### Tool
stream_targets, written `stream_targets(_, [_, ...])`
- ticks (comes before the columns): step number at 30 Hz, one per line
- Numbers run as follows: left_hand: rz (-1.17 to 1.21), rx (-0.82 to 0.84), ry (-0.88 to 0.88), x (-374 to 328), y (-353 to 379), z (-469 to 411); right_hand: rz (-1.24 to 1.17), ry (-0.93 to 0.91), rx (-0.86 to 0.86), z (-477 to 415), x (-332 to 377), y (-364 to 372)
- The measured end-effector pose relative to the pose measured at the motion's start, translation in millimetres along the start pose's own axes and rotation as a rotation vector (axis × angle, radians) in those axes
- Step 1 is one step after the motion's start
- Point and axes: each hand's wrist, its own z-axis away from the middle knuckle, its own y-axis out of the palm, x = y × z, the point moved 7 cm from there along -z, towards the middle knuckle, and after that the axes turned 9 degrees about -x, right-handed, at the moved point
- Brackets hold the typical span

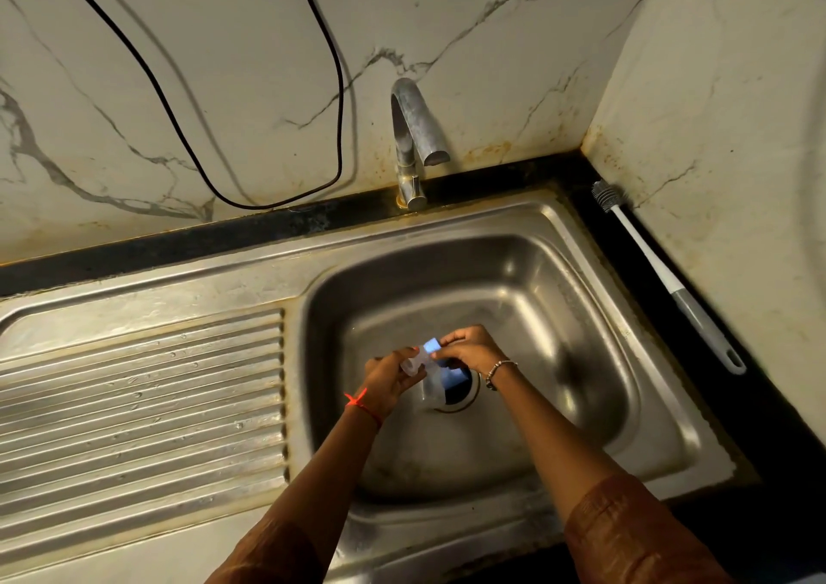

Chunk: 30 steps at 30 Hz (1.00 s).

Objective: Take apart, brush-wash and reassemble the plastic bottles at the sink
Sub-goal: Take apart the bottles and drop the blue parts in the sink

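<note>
Over the steel sink basin (558, 315) both hands hold a small clear plastic bottle (431, 389) with a pale blue part (432, 345) at its top. My left hand (389, 380) grips the clear neck end of the bottle from the left. My right hand (467, 351) pinches the blue part from the right. The bottle's body hangs down over the dark drain hole (460, 389). A long bottle brush (661, 270) with a grey bristle head and white and grey handle lies on the black counter to the right of the sink.
A curved metal tap (415, 136) stands behind the basin; no water runs. A ribbed steel drainboard (143, 404) fills the left side. A black cable (196, 154) loops down the marble wall. A marble side wall (737, 136) closes off the right.
</note>
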Motion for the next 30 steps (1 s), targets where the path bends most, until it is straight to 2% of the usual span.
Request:
stream_targets(2, [0.025,-0.051,-0.013,2.2,-7.9,-4.2,0.045,-0.002,-0.110,-6.8,-12.9,-9.1])
stream_targets(4, [0.011,-0.062,-0.006,2.2,-14.7,-5.2,0.136,0.026,-0.127,-12.1,-26.6,-14.6])
stream_targets(10, [-0.165,-0.055,0.017,6.2,-28.4,-4.6,0.375,0.129,-0.035,-9.9,-56.4,-19.0])
stream_targets(18, [-0.107,-0.101,-0.073,13.0,-29.2,-1.2,0.472,0.207,0.015,3.5,-65.5,-7.6])
stream_targets(22, [-0.129,-0.074,-0.085,11.7,-30.0,2.1,0.586,0.185,0.049,4.3,-68.8,-2.4])
stream_targets(26, [-0.149,-0.066,-0.109,12.6,-32.6,3.1,0.736,0.172,-0.009,9.0,-70.8,-8.3])
stream_targets(30, [-0.157,-0.038,-0.127,12.8,-32.5,4.7,0.825,0.084,-0.081,16.6,-65.6,-10.0])
